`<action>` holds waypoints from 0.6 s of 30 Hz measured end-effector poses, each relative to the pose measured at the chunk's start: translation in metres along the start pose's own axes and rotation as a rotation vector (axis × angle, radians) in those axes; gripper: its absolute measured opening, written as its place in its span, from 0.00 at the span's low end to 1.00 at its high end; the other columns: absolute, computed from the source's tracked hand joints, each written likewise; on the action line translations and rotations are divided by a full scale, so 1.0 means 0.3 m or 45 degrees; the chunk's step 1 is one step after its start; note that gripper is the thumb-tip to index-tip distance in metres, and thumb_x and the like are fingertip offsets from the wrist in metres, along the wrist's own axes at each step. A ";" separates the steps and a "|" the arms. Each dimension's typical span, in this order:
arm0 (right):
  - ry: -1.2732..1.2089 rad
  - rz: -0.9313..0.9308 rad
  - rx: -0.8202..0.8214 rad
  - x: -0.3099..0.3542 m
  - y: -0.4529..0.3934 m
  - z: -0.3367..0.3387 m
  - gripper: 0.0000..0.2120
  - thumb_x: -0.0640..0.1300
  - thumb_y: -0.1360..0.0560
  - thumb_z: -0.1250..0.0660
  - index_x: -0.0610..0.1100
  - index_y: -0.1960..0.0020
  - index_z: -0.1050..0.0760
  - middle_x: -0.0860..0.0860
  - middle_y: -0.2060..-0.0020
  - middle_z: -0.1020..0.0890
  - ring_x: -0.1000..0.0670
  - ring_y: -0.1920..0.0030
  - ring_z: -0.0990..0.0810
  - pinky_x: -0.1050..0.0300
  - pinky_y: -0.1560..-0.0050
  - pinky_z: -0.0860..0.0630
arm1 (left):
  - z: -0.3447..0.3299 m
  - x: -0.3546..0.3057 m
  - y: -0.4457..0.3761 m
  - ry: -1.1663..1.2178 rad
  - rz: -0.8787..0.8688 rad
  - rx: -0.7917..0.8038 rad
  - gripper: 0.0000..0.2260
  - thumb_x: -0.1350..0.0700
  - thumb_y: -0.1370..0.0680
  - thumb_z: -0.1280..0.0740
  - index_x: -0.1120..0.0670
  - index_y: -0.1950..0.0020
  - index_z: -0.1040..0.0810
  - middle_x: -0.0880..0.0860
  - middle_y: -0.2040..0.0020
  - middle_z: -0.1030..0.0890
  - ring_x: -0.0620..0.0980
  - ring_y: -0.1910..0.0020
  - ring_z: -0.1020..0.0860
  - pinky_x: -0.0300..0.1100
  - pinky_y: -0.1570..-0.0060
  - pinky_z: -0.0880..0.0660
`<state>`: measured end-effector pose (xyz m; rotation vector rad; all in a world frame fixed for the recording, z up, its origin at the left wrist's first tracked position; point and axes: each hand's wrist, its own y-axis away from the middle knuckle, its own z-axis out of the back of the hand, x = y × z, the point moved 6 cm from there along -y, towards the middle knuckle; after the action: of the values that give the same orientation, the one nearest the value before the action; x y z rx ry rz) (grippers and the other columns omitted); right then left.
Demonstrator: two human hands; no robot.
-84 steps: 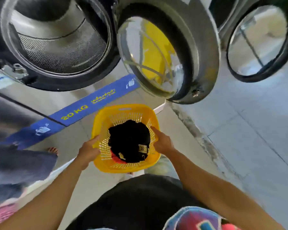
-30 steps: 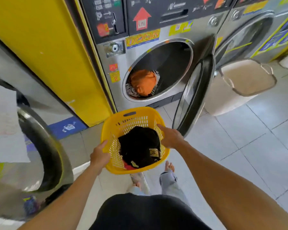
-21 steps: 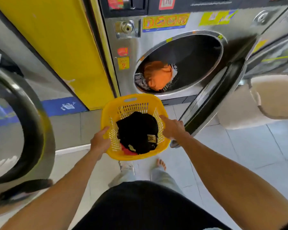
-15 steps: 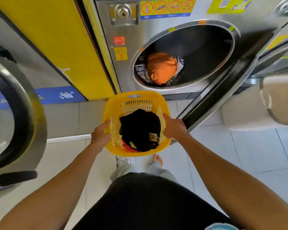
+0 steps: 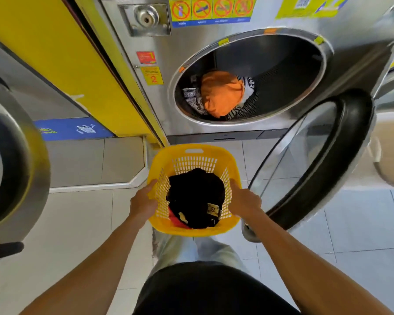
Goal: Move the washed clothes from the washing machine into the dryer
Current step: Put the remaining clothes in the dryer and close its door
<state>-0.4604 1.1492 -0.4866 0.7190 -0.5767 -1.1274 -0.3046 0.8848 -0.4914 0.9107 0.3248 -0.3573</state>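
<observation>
Carry step, nearly done: we grip yellow basket [image 5: 192,153] w/ L hand [image 5: 143,202] & R hand [image 5: 245,201], fingers curled over its side rims, dark clothes [image 5: 196,196] inside, just below open dryer [image 5: 248,78]; next, probably lift & tip in.

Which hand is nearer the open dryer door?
Right. The right hand grips the yellow basket on the side next to the dryer door; the left hand holds the basket's opposite side, farther from the door.

Dark clothes [image 5: 195,196] heaped in basket [image 5: 193,153], probably damp
</observation>
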 end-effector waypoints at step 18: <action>-0.223 0.142 0.056 -0.034 -0.679 -0.023 0.37 0.40 0.24 0.37 0.62 0.21 0.48 0.44 0.32 0.24 0.38 0.39 0.22 0.46 0.47 0.21 | -0.248 0.007 -0.544 -0.171 0.055 0.237 0.37 0.62 0.25 0.40 0.36 0.23 0.48 0.62 0.41 0.20 0.55 0.68 0.22 0.40 0.74 0.29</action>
<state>-0.5802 1.1088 -0.6468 0.6220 -0.7825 -1.0828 -0.3823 0.8531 -0.6498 1.0690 0.1495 -0.4119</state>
